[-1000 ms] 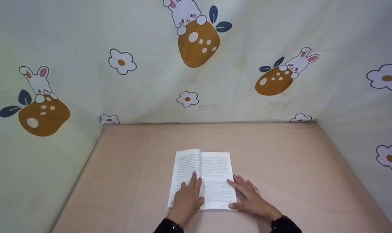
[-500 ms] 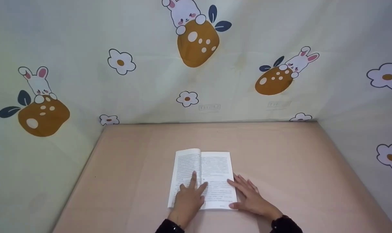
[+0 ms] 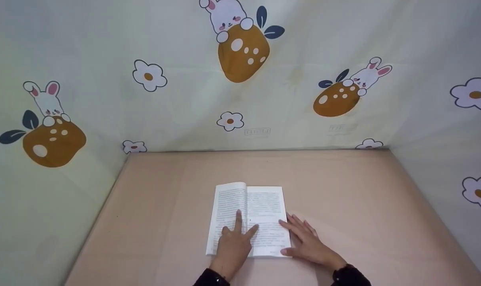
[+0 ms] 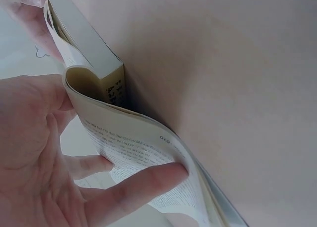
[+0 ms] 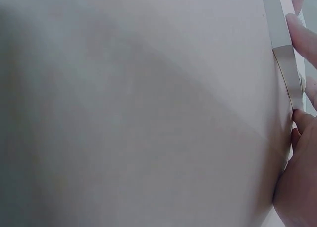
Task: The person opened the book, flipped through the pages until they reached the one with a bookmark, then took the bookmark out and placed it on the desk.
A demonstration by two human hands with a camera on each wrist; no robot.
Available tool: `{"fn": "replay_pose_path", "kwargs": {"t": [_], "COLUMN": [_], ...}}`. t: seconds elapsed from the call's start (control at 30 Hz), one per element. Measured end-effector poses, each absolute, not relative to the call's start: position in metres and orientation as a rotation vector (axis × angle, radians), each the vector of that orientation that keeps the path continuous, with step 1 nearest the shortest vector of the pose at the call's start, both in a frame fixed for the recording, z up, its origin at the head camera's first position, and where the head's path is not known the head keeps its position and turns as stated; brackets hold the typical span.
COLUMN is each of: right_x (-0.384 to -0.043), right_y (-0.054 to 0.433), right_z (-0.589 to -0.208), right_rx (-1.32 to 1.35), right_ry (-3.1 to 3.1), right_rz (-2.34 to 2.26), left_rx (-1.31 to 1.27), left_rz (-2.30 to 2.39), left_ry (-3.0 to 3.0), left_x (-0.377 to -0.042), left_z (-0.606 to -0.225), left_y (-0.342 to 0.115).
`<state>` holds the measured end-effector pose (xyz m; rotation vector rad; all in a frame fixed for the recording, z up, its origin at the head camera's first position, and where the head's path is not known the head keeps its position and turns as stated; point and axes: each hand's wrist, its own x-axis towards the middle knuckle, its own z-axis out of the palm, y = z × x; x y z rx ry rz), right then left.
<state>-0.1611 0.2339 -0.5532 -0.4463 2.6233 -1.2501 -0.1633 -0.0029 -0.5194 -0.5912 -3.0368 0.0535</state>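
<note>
An open book (image 3: pixel 265 202) with printed pages lies on the table. Over its left page and fold is my left hand (image 3: pixel 233 243), fingers spread, with one fingertip by the fold and another reaching onto the right page. The left wrist view shows the left hand (image 4: pixel 44 157) against the curved left page (image 4: pixel 129 142), its straight thumb lying on the print. At the book's right edge rests my right hand (image 3: pixel 310 244); its index finger and thumb touch the page margin and the other fingers lie beyond the edge. The right wrist view catches only part of the right hand (image 5: pixel 303 157) beside the book's edge.
The table (image 3: pixel 153 206) has a plain pinkish-beige cover. Pale fabric walls (image 3: pixel 177 111) printed with rabbits, brown fruit and flowers enclose it at the back and both sides. Dark sleeves (image 3: pixel 212 278) cover both wrists.
A finger of my left hand has swung right, off the fold onto the right page, and that hand has shifted slightly right. The right hand and the book stay put.
</note>
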Motion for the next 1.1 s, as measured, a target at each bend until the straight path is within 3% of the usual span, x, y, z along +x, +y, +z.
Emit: {"fn": "replay_pose_path", "kwargs": {"t": [0.27,0.6,1.1], "right_x": [-0.1605,-0.1606,-0.1603], "right_y": [0.2339,0.2342,0.2322], "right_z": [-0.5543,-0.5555,-0.5579], "right_rx": [-0.466,-0.388,-0.396], "right_ry": [2.653,2.659,2.694], "right_rz": [-1.239,-1.2,-1.179], "left_rx": [-0.609,-0.591,-0.627], "left_rz": [0.091,-0.195,-0.128], "left_ry": [-3.007,-3.048,-3.005], "left_x": [-0.1622,-0.1585,-0.158], "left_z": [-0.5183,-0.5162,-0.5202], "left_y": [-0.0031,-0.0053,-0.0096]}}
